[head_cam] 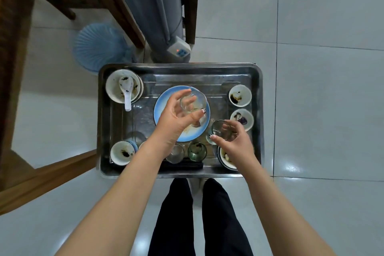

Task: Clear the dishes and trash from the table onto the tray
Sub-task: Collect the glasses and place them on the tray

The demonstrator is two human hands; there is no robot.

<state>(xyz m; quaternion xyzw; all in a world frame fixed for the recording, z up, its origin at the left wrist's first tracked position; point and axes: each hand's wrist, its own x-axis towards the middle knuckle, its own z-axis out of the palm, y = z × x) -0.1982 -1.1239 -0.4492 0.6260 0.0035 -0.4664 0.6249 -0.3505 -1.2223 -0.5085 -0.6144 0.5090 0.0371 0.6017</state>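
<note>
Glass is light, slippery and brittle: your left hand (176, 118) grips one tumbler (193, 102) by its wall over the blue plate (194, 134), your right hand (232, 143) curls round a second tumbler (219, 131) above the tray (187, 78).

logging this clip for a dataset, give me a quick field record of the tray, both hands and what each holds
tray: metal tray, loaded with used dishes
left hand: left hand grips a clear glass above the blue plate
right hand: right hand holds a second clear glass over the tray's right side
far left corner: bowl with a white spoon in it
right edge: two small soiled bowls
near edge: green glass standing upright
</note>
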